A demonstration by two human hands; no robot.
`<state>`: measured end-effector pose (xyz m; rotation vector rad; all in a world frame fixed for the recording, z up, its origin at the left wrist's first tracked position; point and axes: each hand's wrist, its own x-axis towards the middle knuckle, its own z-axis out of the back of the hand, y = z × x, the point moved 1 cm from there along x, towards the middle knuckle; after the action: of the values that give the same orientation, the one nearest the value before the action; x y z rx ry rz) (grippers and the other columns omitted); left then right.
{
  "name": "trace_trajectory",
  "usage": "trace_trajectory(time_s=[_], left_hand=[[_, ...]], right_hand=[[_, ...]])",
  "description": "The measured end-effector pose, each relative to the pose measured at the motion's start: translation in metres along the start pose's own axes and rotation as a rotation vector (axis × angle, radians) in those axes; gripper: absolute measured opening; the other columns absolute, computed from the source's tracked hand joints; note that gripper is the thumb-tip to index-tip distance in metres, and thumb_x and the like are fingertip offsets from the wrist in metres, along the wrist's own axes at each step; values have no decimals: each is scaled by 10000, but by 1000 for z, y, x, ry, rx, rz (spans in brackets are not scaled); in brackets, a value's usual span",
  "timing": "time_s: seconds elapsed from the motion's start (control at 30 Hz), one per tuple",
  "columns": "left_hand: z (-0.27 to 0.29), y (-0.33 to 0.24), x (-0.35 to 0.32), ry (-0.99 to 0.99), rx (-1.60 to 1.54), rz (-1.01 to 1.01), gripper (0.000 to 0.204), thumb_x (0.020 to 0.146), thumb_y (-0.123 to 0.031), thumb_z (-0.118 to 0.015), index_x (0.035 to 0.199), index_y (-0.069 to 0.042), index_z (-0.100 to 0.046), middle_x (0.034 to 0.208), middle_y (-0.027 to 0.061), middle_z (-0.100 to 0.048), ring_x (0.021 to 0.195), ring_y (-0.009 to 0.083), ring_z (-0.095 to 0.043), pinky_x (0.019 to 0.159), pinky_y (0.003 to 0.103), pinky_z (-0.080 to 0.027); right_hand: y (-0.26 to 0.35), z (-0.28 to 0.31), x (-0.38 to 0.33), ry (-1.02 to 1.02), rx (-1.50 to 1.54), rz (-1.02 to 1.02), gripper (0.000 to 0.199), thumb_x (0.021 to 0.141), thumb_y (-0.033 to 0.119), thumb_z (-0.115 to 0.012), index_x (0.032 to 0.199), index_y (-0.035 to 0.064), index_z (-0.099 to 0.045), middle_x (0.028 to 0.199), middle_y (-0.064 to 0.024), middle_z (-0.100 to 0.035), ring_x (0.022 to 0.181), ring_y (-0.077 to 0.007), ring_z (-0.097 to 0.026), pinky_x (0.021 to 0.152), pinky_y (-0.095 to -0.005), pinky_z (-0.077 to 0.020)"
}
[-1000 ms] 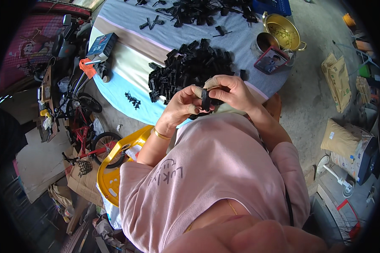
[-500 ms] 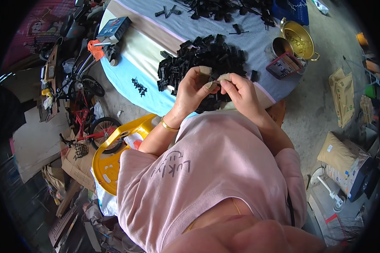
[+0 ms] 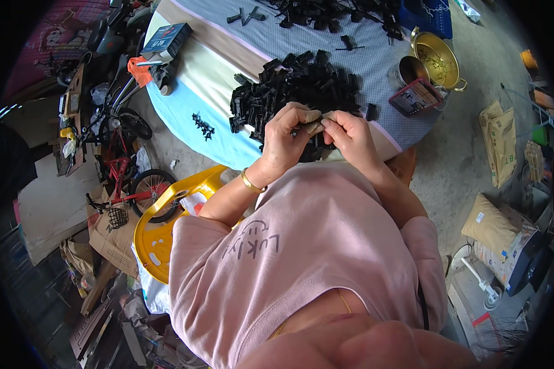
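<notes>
Both my hands meet over the near edge of a large pile of black plastic parts [image 3: 289, 86] on the cloth-covered table. My left hand [image 3: 289, 132], with tape or covers on its fingertips, is closed in a pinch around a small dark part that the fingers mostly hide. Close against it, my right hand [image 3: 349, 136] pinches at the same spot, thumb and forefinger together; what lies between them is too small to make out. A single black piece [image 3: 371, 112] lies just right of the pile. Off to the left rests a small cluster of black pieces [image 3: 203, 126].
A gold two-handled pot [image 3: 457, 69] holding small bits, a metal cup [image 3: 406, 72] and a red-edged phone [image 3: 412, 97] stand at the table's right. More black parts [image 3: 332, 13] lie at the far side. A blue box [image 3: 166, 40] sits far left; a yellow chair [image 3: 157, 246] is beside me.
My left hand has turned slightly and its fingers have closed in together toward the right hand. The right hand stays nearly in place. The things on the table have not moved.
</notes>
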<state>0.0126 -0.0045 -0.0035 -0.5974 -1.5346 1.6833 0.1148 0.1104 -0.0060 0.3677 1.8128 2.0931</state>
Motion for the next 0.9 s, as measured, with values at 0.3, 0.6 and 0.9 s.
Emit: trace_trajectory(time_s=[0.3,0.6,0.9], left_hand=[[11,19,17,17,502,-218,238,684,-1,-631,916,-45,-599,828,107,-598,732,257,-591,632,318,-486],[28,36,21,76,716,-122,299,703,-74,-632,992,-31,-569,936,137,-593,968,323,-511,896,389,-389],[32,28,20,-29,602,-26,344,719,-87,-654,1044,-27,-559,1077,146,-551,1054,320,-487,907,370,-390]], right_hand=[[-53,17,52,323,144,-219,140,843,156,-551,875,31,-607,678,18,-561,559,-37,-475,502,-182,-379],[-116,70,180,-230,-864,-607,394,739,145,-560,1110,17,-524,1089,-191,-560,970,-321,-565,813,-397,-466],[-170,76,177,-275,-1053,-299,162,777,155,-504,847,40,-595,838,-170,-622,813,-351,-591,707,-422,-470]])
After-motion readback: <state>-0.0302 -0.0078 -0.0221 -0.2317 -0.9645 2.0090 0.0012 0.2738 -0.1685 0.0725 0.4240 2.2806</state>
